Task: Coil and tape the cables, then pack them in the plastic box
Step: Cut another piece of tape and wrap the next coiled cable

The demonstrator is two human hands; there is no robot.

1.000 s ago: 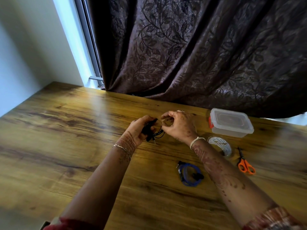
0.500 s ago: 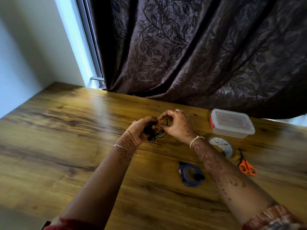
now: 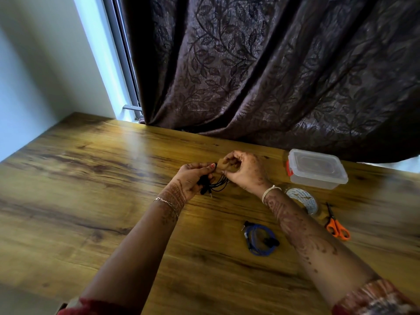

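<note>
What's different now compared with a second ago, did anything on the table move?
Very little. The left hand still grips the black cable bundle, and the right hand still pinches what looks like a piece of tape, now close against the left fingertips. Nothing was picked up or let go. The blue cable, tape roll, scissors and closed plastic box stayed put.

The person is wearing a thin silver chain bracelet (image 3: 167, 203) at the wrist of the left hand (image 3: 191, 180) and a pale narrow bangle (image 3: 270, 192) at the wrist of the right hand (image 3: 247, 172). Reddish-brown henna patterns (image 3: 302, 237) are running over both hands and up both forearms. A dark red sleeve (image 3: 95, 305) is showing at the near left and a patterned red-and-cream sleeve cuff (image 3: 375, 296) at the near right.
</note>
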